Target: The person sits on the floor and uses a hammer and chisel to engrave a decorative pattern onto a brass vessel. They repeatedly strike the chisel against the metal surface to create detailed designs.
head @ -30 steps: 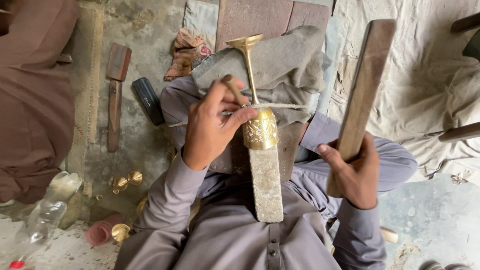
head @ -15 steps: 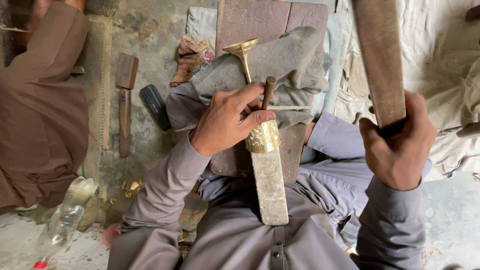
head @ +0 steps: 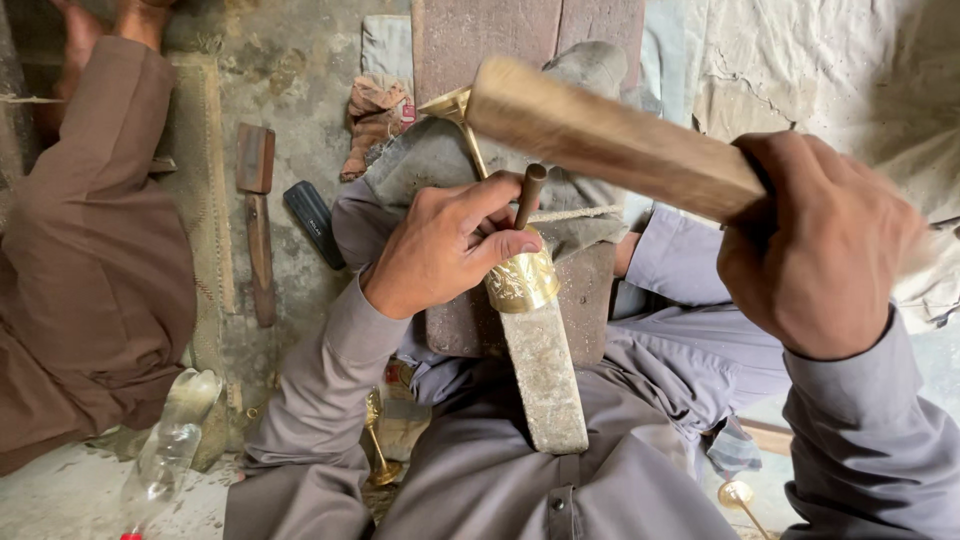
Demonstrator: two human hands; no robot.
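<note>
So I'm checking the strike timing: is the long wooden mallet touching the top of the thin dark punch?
Apart. The head view shows the wooden mallet raised, with a gap above the dark punch.

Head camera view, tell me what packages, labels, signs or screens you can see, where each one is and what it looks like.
Clear plastic bottle: lying on the floor at lower left, crumpled, with a red cap.
Small red and white label: on the rag bundle at the top, left of the brass goblet; too small to make out.
No signs or screens in view.
</note>
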